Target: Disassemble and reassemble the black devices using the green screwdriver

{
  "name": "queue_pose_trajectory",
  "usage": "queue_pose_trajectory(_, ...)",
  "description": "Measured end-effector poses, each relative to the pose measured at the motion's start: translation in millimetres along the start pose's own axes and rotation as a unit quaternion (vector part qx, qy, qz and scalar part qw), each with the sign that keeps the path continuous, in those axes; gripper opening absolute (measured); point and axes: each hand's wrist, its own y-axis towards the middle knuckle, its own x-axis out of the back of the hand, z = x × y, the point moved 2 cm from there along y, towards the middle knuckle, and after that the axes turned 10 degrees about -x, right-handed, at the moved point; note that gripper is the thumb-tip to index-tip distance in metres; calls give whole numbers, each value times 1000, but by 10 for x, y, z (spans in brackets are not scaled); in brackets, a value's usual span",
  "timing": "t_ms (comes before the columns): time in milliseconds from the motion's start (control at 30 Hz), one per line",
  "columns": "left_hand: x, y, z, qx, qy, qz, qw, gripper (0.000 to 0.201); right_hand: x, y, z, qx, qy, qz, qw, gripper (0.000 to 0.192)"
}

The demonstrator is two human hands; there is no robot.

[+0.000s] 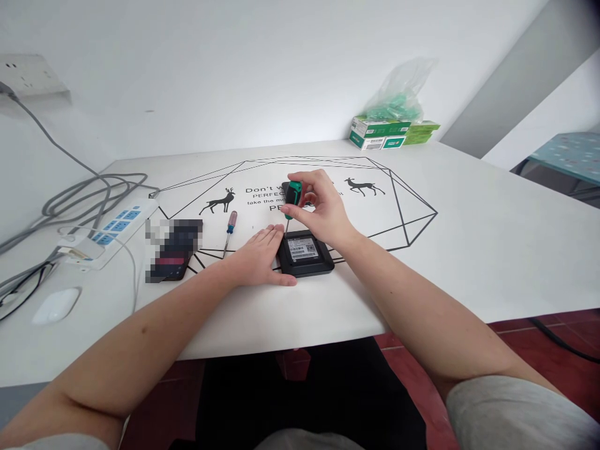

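A small black box-shaped device (pixel 305 253) with a white label on top lies on the white table (pixel 469 237). My left hand (pixel 260 256) lies flat on the table against the device's left side, fingers together, steadying it. My right hand (pixel 321 206) grips a screwdriver with a green and black handle (pixel 293 195), held upright with its thin shaft pointing down onto the device's far left corner.
A second screwdriver (pixel 230 230) with a red and blue handle lies left of my left hand. A dark blurred object (pixel 173 256), a white power strip (pixel 110 232) with grey cables and a white mouse (pixel 55 305) sit further left. Green boxes (pixel 382 134) stand at the back.
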Motion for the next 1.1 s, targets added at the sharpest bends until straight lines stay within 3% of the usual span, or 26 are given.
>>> queue_pose_trajectory(267, -20, 5, 22, -12, -1, -13, 1000, 146, -26, -14, -38, -18, 43, 40, 998, 55)
queue_pose_trajectory(1100, -28, 4, 20, -12, 2, -21, 1000, 143, -10, 11, -76, -18, 45, -5, 999, 61)
